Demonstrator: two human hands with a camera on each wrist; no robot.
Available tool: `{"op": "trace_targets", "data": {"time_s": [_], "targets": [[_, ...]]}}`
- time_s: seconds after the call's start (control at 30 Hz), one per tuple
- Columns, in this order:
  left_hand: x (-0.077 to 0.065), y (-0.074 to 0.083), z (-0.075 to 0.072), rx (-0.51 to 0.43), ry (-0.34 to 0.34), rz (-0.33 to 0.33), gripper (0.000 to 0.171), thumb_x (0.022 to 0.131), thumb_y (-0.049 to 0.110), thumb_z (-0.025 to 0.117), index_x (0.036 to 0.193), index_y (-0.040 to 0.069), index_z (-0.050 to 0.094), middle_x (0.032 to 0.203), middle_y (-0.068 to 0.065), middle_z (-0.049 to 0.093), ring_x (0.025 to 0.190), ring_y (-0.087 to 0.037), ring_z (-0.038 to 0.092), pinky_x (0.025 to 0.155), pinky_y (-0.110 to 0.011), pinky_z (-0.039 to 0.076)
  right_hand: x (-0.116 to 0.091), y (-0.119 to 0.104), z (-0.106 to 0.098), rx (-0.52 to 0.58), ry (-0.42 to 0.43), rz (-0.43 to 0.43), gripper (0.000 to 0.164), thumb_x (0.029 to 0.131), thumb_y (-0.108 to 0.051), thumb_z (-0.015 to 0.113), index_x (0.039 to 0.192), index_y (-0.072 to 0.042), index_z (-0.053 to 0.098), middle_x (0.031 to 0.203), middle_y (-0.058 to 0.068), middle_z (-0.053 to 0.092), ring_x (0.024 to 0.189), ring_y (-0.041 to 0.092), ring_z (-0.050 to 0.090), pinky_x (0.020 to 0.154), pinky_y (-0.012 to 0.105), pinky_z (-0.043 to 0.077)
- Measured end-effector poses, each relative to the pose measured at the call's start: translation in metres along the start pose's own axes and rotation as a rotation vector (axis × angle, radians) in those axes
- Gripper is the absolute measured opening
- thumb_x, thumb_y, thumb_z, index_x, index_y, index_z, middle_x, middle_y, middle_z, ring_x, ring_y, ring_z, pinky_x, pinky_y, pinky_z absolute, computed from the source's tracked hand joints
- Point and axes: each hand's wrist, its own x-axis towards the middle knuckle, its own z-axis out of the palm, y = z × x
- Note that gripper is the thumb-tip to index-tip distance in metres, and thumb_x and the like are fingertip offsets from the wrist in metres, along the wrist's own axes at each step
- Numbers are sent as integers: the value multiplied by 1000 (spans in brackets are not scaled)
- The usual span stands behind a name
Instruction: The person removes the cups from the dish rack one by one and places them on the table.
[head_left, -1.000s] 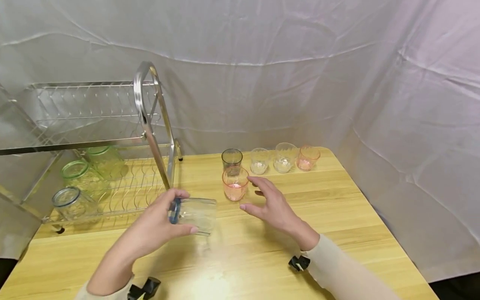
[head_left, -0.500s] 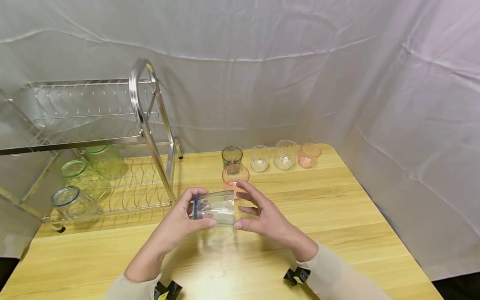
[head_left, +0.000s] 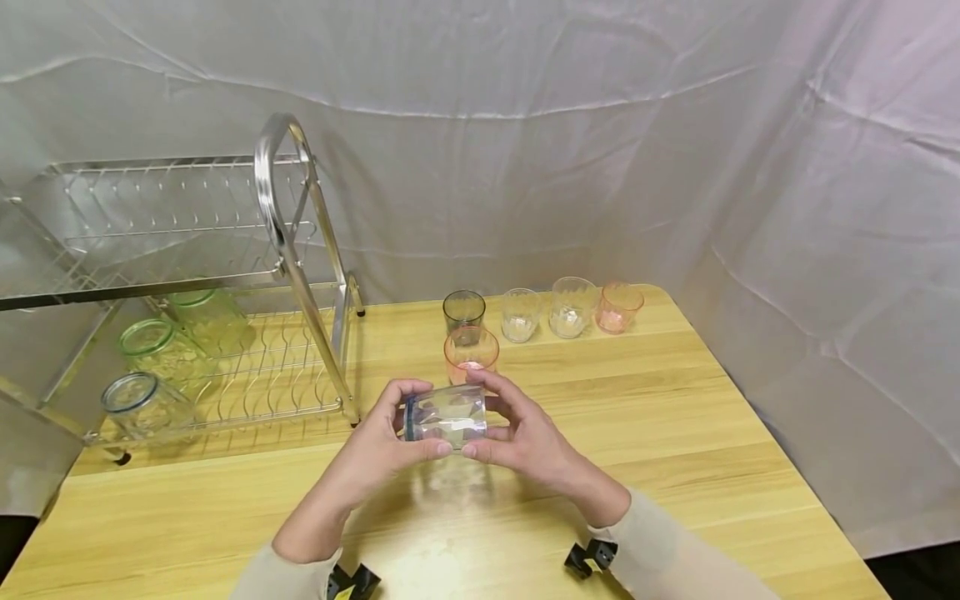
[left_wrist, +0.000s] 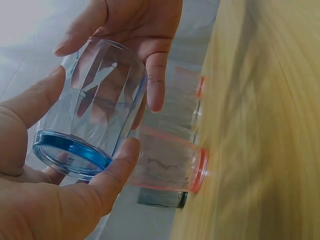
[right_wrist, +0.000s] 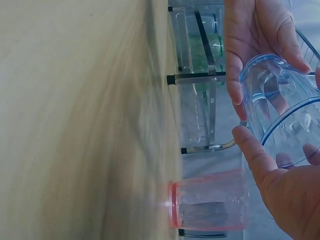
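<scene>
A clear drinking glass (head_left: pixel 448 417) with a blue-tinted end lies sideways in the air between my two hands, over the table. My left hand (head_left: pixel 378 454) grips its blue-banded end, thumb on the near side and fingers over the far side. At the other end my right hand (head_left: pixel 531 442) holds the glass around its mouth with thumb and fingers. The left wrist view shows the thick blue band on the glass (left_wrist: pixel 95 105) close to the left palm. Just beyond the hands a pink-tinted glass (head_left: pixel 472 350) stands on the table, its lower part hidden by the held glass and fingers.
Behind the pink glass stands a smoky dark glass (head_left: pixel 464 307). Farther right are two clear glasses, one of them the smaller clear glass (head_left: pixel 520 317), and another pink glass (head_left: pixel 619 308). A two-tier metal dish rack (head_left: pixel 307 308) on the left holds green glasses and a blue-rimmed glass (head_left: pixel 146 408).
My left hand has carried the glass rightward, away from the rack side, to in front of the pink glass. My right hand has come in and taken hold of its other end.
</scene>
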Motion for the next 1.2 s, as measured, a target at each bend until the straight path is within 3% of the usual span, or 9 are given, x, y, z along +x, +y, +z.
{"op": "trace_targets", "data": {"time_s": [0.2,0.37,0.53,0.7,0.83,1.03,1.2], "targets": [[0,-4,4,-16,28,-15,80,84,10,88,149,8,41,140,-21,50,111,-31,64,90,-33,62,-3,3,1,-23,34,28,85,88,-1,83,160,-13,39,158,23,38,130,42,57,90,41,64],[1,-9,6,-12,22,-28,79,84,13,89,148,12,42,139,-20,52,111,-31,64,91,-34,62,-4,3,-1,-29,40,77,86,87,2,82,160,-15,40,160,21,37,128,44,59,91,40,64],[0,-13,6,69,37,-43,80,83,20,91,148,16,44,140,-16,54,114,-30,64,92,-38,61,-6,4,-4,-34,24,122,86,88,-2,83,161,-16,40,161,24,36,119,42,67,90,41,64],[-9,-13,-1,191,91,-74,78,85,34,90,146,14,47,150,-13,52,131,-33,60,102,-46,58,-10,3,-16,-117,18,134,86,88,-4,85,161,-13,40,158,24,39,125,40,63,89,37,64],[-25,-6,-18,330,134,-105,64,90,36,85,140,10,54,146,-16,56,130,-36,63,104,-46,58,-14,-2,-35,-265,22,153,87,87,-10,87,161,-11,42,154,18,47,128,39,60,88,35,64],[-49,10,-54,746,196,-68,44,96,42,77,126,11,68,131,-11,69,121,-37,66,102,-58,55,-16,-15,-71,-550,28,196,89,86,-30,90,160,-16,43,155,9,52,128,33,62,89,34,63],[-57,18,-82,941,331,-35,36,99,34,75,122,7,70,127,-20,71,113,-44,67,92,-63,54,-12,-24,-94,-739,57,254,86,85,-36,90,154,-8,46,143,14,61,124,34,66,87,39,63]]}}
